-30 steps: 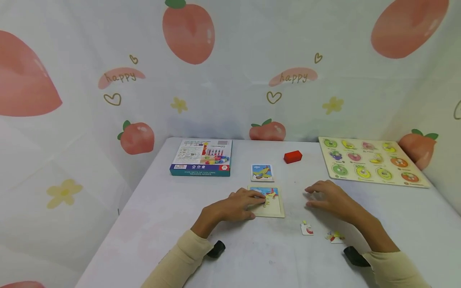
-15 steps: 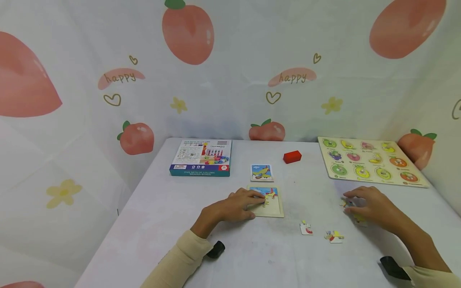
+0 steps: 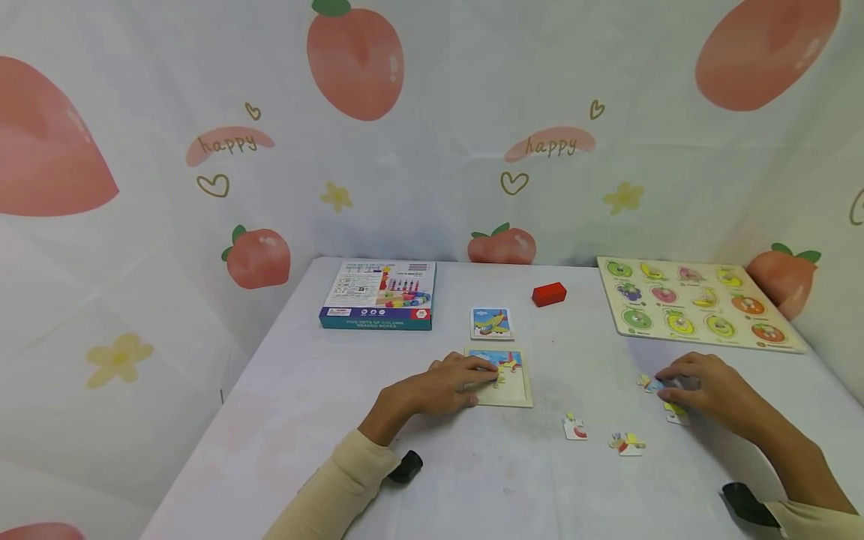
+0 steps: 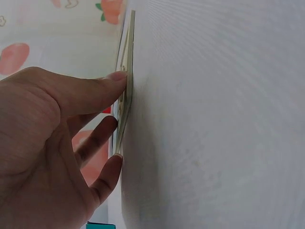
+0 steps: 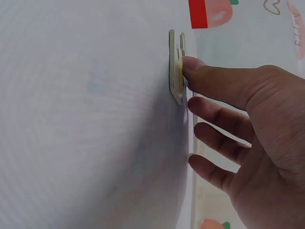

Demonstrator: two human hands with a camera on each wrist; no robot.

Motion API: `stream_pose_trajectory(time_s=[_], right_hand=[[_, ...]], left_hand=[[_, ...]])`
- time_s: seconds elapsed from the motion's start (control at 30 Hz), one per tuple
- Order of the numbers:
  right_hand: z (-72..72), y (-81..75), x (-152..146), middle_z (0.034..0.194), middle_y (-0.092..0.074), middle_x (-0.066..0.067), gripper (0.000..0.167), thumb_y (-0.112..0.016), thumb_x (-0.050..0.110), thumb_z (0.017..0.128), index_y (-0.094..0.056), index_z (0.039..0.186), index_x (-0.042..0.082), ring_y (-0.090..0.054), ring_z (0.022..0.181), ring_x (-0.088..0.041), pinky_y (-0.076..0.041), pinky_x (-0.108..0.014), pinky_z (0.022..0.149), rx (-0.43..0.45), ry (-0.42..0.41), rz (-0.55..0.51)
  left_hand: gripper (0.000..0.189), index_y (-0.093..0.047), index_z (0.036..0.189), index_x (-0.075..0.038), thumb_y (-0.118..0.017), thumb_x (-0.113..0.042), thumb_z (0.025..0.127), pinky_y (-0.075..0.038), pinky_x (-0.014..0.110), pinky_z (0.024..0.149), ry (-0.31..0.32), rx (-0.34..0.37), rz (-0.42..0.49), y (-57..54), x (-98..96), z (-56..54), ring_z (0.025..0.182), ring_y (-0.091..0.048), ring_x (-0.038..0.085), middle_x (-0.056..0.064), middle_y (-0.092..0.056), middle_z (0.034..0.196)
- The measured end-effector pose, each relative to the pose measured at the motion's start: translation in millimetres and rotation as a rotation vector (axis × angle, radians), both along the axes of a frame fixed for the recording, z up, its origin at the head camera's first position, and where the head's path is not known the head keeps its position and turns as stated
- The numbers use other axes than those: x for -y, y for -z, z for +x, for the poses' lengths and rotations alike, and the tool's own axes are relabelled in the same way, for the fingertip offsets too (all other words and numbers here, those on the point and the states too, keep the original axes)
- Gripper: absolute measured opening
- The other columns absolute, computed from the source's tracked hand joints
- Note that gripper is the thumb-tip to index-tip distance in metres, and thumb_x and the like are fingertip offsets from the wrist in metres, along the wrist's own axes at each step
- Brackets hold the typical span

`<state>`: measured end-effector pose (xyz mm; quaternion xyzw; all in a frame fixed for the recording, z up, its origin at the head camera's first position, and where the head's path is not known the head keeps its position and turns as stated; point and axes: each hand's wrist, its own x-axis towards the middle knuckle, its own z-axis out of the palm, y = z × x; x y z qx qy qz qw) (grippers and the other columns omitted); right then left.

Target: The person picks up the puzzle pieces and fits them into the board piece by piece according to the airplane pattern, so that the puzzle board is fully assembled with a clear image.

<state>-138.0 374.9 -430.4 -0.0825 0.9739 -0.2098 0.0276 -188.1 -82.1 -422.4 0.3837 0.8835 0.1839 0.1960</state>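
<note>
My left hand (image 3: 448,386) rests on the shallow wooden puzzle board (image 3: 516,394), fingertips over its partly filled airplane picture. In the left wrist view my thumb touches the board's edge (image 4: 130,90). To the right, the thumb and index finger of my right hand (image 3: 712,390) pinch a small blue jigsaw puzzle piece (image 3: 652,385), low at the tabletop. Just in front of those fingertips lies a yellow and white piece (image 3: 676,415), partly hidden by the hand. In the right wrist view the thumb tip overlaps the thin edges of the pieces (image 5: 174,71).
Two loose pieces, one white and red (image 3: 575,428) and one with yellow (image 3: 628,444), lie front of centre. Behind the board is an airplane picture card (image 3: 491,324). Farther back are a flat box (image 3: 378,295), a red block (image 3: 550,294) and a fruit board (image 3: 702,304).
My right hand has moved right, away from beside the puzzle board, to the two pieces farther right, then shifted slightly farther right. My left hand stays on the board.
</note>
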Motion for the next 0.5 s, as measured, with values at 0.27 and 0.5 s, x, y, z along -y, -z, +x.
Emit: stream_pose_trajectory(time_s=[0.27, 0.5], right_hand=[[-2.0, -1.3, -0.4, 0.105, -0.074, -0.01, 0.035, -0.085, 0.031, 0.09, -0.08, 0.11, 0.003, -0.06, 0.106, -0.04, -0.046, -0.064, 0.088, 0.028, 0.026, 0.004], [-4.2, -1.9, -0.6, 0.102, -0.075, -0.008, 0.037, -0.087, 0.033, 0.089, -0.08, 0.108, 0.001, -0.063, 0.102, -0.036, -0.05, -0.057, 0.084, 0.026, 0.038, 0.017]], left_hand=[[0.054, -0.048, 0.161, -0.024, -0.061, -0.022, 0.108, -0.035, 0.053, 0.121, 0.001, -0.002, -0.004, -0.8, -0.3, 0.7, 0.15, -0.037, 0.022, -0.008, -0.042, 0.167], [0.055, -0.048, 0.162, -0.025, -0.061, -0.023, 0.109, -0.035, 0.053, 0.121, -0.001, -0.011, -0.014, -0.2, 0.0, -0.4, 0.151, -0.036, 0.022, -0.008, -0.041, 0.167]])
